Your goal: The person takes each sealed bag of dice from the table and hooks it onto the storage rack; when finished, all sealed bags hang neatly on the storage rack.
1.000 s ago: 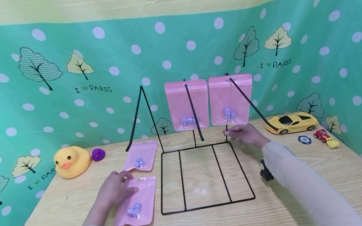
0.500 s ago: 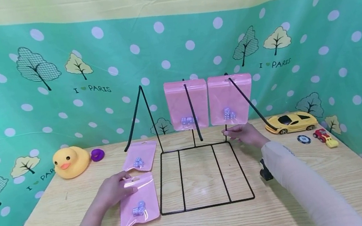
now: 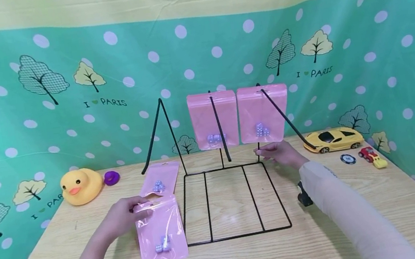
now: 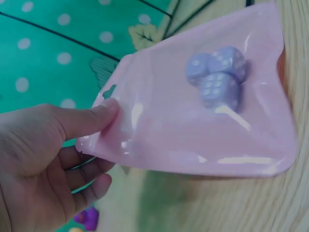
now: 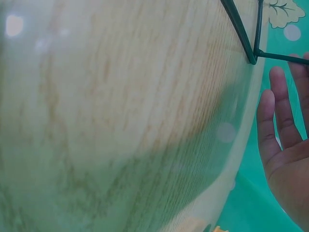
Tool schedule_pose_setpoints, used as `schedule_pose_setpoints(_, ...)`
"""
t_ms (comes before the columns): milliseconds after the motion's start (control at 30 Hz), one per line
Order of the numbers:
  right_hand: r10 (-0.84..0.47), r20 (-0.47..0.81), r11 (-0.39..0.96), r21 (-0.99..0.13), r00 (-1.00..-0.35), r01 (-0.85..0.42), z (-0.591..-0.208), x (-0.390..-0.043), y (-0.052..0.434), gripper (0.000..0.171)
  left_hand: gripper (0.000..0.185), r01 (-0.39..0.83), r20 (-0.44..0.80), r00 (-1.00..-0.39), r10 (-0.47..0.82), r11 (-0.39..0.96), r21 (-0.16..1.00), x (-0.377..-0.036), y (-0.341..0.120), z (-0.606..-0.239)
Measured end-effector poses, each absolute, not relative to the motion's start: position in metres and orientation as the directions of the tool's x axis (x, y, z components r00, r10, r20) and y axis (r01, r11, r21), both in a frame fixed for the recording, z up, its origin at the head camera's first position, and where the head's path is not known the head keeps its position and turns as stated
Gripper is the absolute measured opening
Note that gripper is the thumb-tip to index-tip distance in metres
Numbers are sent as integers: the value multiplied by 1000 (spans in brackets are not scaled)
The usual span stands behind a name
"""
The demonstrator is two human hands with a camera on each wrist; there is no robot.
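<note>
Pink pouch (image 3: 160,232) of dice now lifted off tabletop (image 3: 328,236) by its top edge, pinched in left hand (image 3: 121,216); right hand (image 3: 281,154), fingers straight, steadies wire rack (image 3: 234,201).
</note>
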State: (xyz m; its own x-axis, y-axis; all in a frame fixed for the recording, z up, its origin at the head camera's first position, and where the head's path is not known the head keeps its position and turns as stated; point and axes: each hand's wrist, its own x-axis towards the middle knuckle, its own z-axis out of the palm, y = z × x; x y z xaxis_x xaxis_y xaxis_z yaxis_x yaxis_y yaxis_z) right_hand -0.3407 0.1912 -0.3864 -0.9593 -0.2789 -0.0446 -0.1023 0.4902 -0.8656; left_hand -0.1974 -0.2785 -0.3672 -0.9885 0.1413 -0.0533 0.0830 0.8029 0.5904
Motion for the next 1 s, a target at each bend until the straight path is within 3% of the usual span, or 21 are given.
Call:
schedule_pose_setpoints(600,-300,-28,485,-865,-953,-127,-389,-343,192,42,20,191,24,-968,250,672,716,-156,-261,-314)
schedule_pose_setpoints(1000,-281,-40,482,-870,-959,-105,-388,-342,192,41,5,310,273,-949,157,615,725,-130,-250,-286)
